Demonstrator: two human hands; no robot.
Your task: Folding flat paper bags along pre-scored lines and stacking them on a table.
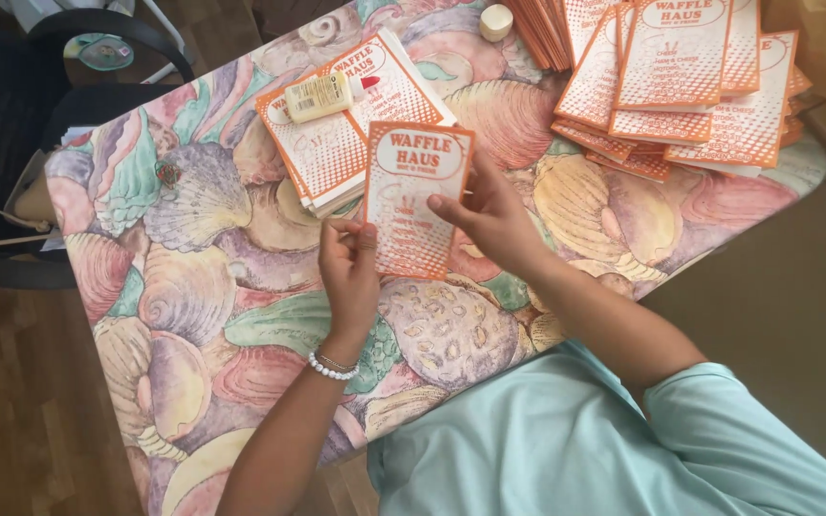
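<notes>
Two leaflet stacks (356,124) beyond hands' leaflet (413,205)

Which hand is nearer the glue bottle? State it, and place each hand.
Left. The left hand grips the card's lower left edge, below the glue bottle lying on the small stack. The right hand holds the card's right edge, farther off to the right.

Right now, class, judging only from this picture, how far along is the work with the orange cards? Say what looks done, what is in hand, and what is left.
Looks done: a small stack of cards lies squared up with a glue bottle on top. In hand: the left hand and right hand hold one orange card above the table. Probably left: the bigger, loosely fanned pile at the far corner.
</notes>
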